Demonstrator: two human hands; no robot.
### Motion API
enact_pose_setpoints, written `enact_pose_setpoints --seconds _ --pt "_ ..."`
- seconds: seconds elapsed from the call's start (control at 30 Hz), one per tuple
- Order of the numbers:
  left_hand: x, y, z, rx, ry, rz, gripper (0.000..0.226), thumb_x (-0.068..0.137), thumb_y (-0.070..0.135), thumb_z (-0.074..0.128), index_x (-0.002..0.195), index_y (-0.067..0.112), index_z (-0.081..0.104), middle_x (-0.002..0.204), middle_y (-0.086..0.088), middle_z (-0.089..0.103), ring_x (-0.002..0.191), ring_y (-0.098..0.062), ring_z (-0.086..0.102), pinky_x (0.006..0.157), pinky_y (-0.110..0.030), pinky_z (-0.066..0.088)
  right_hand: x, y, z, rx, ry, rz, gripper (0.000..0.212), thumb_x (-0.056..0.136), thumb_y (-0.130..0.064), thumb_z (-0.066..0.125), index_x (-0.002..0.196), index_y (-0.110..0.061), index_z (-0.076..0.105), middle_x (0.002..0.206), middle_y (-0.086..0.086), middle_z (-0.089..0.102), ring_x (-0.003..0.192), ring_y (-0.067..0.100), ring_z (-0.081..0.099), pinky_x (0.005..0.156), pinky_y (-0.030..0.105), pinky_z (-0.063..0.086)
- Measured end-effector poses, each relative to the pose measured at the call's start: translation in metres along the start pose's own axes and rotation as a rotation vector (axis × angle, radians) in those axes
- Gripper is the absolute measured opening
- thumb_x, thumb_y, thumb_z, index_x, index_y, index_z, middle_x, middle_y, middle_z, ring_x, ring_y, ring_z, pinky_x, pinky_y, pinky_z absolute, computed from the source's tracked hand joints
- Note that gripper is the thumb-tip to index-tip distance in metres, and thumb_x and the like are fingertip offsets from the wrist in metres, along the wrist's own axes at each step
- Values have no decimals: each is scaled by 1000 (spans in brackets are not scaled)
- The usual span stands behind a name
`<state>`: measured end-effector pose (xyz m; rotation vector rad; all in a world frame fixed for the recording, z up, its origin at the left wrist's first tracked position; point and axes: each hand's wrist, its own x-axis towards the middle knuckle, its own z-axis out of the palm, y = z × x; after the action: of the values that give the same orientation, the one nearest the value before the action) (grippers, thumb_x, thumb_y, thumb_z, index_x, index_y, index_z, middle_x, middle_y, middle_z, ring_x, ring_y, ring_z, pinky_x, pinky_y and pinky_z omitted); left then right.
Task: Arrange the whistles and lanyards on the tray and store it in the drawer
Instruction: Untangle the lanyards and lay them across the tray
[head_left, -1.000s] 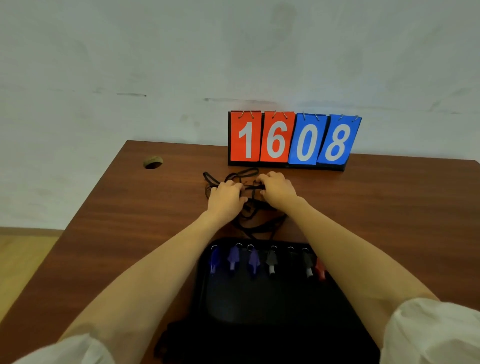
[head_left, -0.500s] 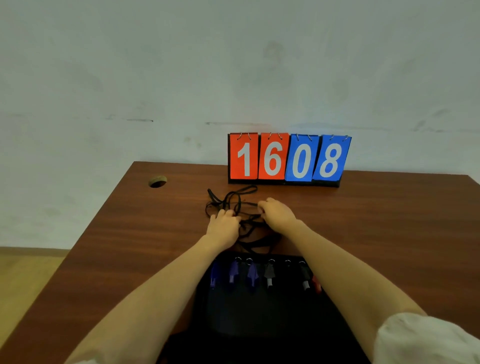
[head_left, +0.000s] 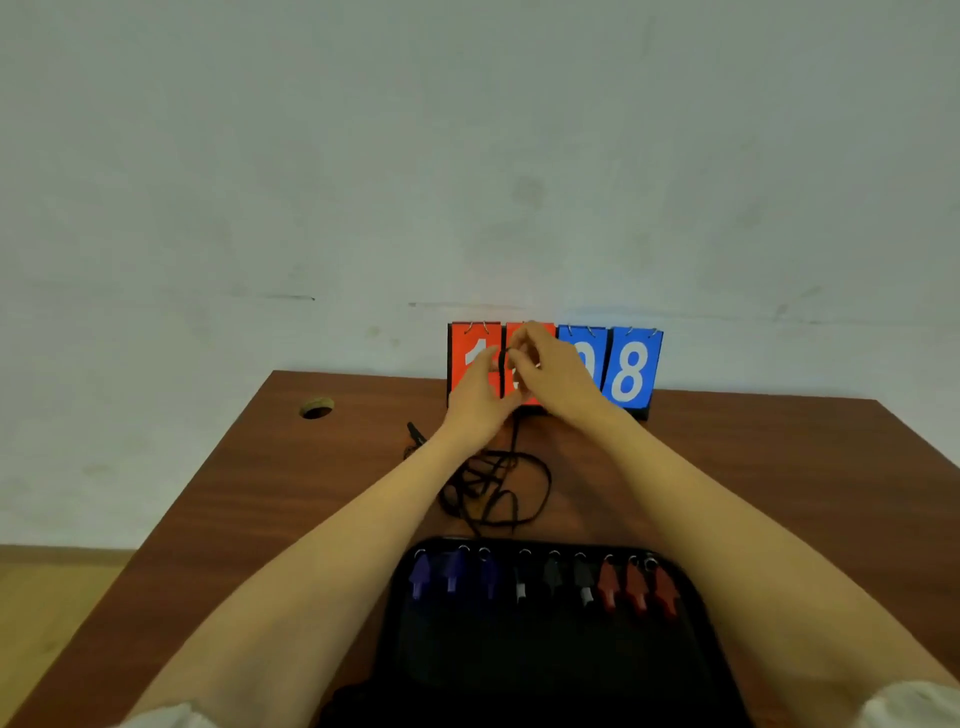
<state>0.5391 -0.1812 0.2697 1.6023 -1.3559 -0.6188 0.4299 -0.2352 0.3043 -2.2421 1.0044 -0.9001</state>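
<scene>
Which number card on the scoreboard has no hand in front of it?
The blue card with the white 8, far right; the left hand and right hand overlap the other three.

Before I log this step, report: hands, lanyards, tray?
Left hand and right hand pinch one lanyard, held up. Other lanyards tangled on desk beyond tray. Nine whistles lined up in tray. Scoreboard close behind hands.
</scene>
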Motion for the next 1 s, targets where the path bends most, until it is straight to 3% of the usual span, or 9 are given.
enact_pose_setpoints --seconds 0.07,0.17,0.3,0.4,0.47,0.57,0.7,0.83,1.0 --pt "1 33 -6 -94 -8 48 37 91 21 58 127 16 48 83 -1 57 69 -19 50 61 -17 42 3 -27 -21 50 50 -24 8 96 -12 46 95 -18 51 85 9 65 76 24 62 70 33 52" --pt "0 60 -16 -81 35 112 14 96 21 52 96 9 60 70 5 56 58 -8 46 52 -10 38 4 -58 -53 121 178 -67 7 96 -10 45 95 -15 50 85 6 62 72 16 58 69 23 49" --pt "-11 77 -34 -38 48 149 24 96 26 51 98 6 66 77 6 63 65 -1 53 54 -1 39 2 -83 -94 146 274 -107 7 96 -10 46 95 -13 51 85 2 62 71 11 59 71 20 49" --pt "-19 89 -48 66 89 177 30 96 29 50 115 11 66 107 1 62 93 -6 56 78 -9 40 -4 -96 -115 71 317 -154 6 94 -12 49 92 -14 54 83 4 62 73 17 56 70 25 47" --pt "-23 98 -58 127 140 199 34 97 29 48 121 12 64 118 -2 55 105 -12 51 87 -19 35 -8 -102 -126 -64 285 -217 4 93 -15 54 94 -12 57 88 7 63 76 18 56 71 26 47" --pt "-31 110 -74 111 164 168 33 96 28 50 119 10 65 102 -6 63 88 -15 54 78 -23 38 -12 -102 -139 -323 145 -243 11 94 -15 53 99 -10 61 98 8 63 84 18 57 77 29 47" --pt "-46 121 -92 -198 144 196 25 92 21 58 116 17 56 77 -4 66 63 -13 54 68 -24 48 -15 -92 -145 -405 110 -143 16 95 -12 49 104 -7 62 104 9 63 89 20 56 78 27 44" --pt "-49 140 -104 -322 265 282 9 93 15 56 100 12 61 74 -2 64 63 -12 57 70 -23 51 -18 -81 -139 -596 -20 -3 19 96 -14 47 106 -6 61 102 13 63 82 24 55 70 32 44" --pt "-50 135 -111 -401 420 256 14 94 16 54 102 11 64 77 -1 63 65 -11 57 71 -20 52 -30 -51 -131 -693 -135 188 14 95 -6 43 99 -6 56 101 14 61 82 27 59 67 33 46"
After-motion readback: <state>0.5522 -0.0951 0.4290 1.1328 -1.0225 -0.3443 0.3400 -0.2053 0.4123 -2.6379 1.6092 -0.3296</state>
